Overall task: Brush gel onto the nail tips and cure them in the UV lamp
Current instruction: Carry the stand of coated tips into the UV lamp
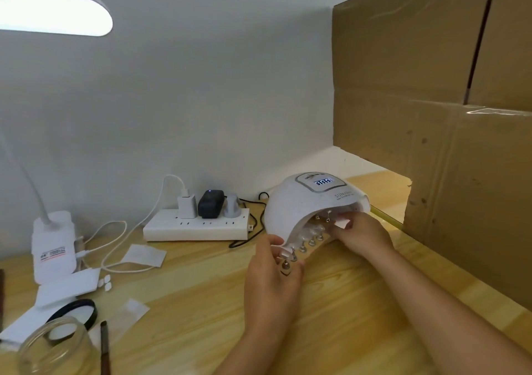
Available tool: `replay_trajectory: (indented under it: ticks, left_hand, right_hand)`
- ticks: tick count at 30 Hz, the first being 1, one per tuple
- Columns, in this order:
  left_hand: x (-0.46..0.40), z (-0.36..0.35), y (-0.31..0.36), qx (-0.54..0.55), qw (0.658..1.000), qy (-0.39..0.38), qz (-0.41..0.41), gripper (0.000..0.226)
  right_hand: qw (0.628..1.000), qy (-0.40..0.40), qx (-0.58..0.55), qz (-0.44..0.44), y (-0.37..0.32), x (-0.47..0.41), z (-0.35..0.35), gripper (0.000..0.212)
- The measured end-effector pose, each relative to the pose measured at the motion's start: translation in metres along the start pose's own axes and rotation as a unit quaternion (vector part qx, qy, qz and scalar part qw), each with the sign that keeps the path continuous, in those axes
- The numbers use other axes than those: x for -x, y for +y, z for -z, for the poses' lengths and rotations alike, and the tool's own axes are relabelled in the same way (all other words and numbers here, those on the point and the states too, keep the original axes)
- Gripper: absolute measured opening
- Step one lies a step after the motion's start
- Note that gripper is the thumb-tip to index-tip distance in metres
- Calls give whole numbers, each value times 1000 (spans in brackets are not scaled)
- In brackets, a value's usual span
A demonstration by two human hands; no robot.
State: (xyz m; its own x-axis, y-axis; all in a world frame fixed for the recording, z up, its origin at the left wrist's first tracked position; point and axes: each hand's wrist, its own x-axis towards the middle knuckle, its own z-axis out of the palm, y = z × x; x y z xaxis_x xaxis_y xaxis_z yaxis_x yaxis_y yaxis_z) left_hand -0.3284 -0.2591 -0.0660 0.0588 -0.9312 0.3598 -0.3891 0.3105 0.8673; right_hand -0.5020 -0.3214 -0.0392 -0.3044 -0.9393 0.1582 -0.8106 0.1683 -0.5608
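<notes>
light wooden table [201,317] against white wall. on it: white uv lamp [299,202] at back right, display lit; white power strip [195,226] left of it, three plugs seated, black and white cables trailing. far left: white bottle [53,248], white paper sheets [67,287], small white nail tips [105,282] beside sheets, black-rimmed lid [76,312], clear glass jar [54,346], brush [105,348] just right of jar. square wipe [145,255] near cable. cardboard boxes [460,173] stand at right edge.

Nail tips [312,232] partly hidden under UV lamp [296,204], glass jar [51,346] cropped by frame edge
</notes>
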Motion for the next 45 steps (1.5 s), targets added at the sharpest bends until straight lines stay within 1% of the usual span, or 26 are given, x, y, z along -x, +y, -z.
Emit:
replay_trajectory:
  ticks: [3, 9, 11, 14, 18, 20, 22, 25, 27, 31, 34, 37, 39, 42, 45]
  left_hand:
    - [-1, -1, -1, 2, 1000, -7, 0, 39]
    - [-3, 1, -2, 25, 1000, 2, 14, 38]
    - [-2, 2, -2, 34, 999, 2, 21, 38]
    - [-1, 3, -1, 40, 999, 6, 21, 38]
    - [0, 2, 0, 44, 999, 4, 17, 37]
    - [0, 2, 0, 44, 999, 5, 20, 38]
    - [1, 2, 0, 45, 999, 9, 23, 38]
    - [1, 2, -1, 49, 998, 13, 23, 38]
    - [1, 2, -1, 50, 998, 13, 22, 38]
    - [1, 2, -1, 56, 998, 15, 24, 36]
    - [1, 2, -2, 61, 998, 14, 29, 35]
    - [0, 2, -2, 61, 997, 12, 34, 36]
    - [0, 2, -2, 62, 997, 12, 38, 36]
    - [-1, 2, -3, 60, 997, 13, 41, 36]
    - [-2, 2, -4, 59, 997, 14, 42, 36]
  right_hand:
    - [999, 13, 43, 27, -4, -9, -2, 34]
    - [991, 62, 4, 121, 6, 10, 15, 22]
    - [987, 75, -2, 142, 19, 24, 27, 22]
    - [984, 94, 3, 150, 41, 46, 47, 13]
    - [977, 147, 21, 155, 68, 71, 65, 13]
    - [972, 168, 52, 154, 78, 77, 67, 12]
    - [968, 196, 75, 138, 83, 79, 67, 8]
    - [958, 254, 101, 88, 85, 72, 64, 20]
    - [956, 268, 110, 47, 80, 62, 60, 28]
    - [962, 224, 153, -38, 67, 40, 48, 32]
    - [955, 223, 175, -86, 61, 26, 41, 34]
    - [951, 205, 196, -121, 59, 15, 34, 35]
    - [950, 188, 211, -129, 56, 8, 33, 37]
    - [952, 155, 232, -124, 51, -1, 34, 46]
    - [959, 150, 216, -106, 51, -2, 32, 49]
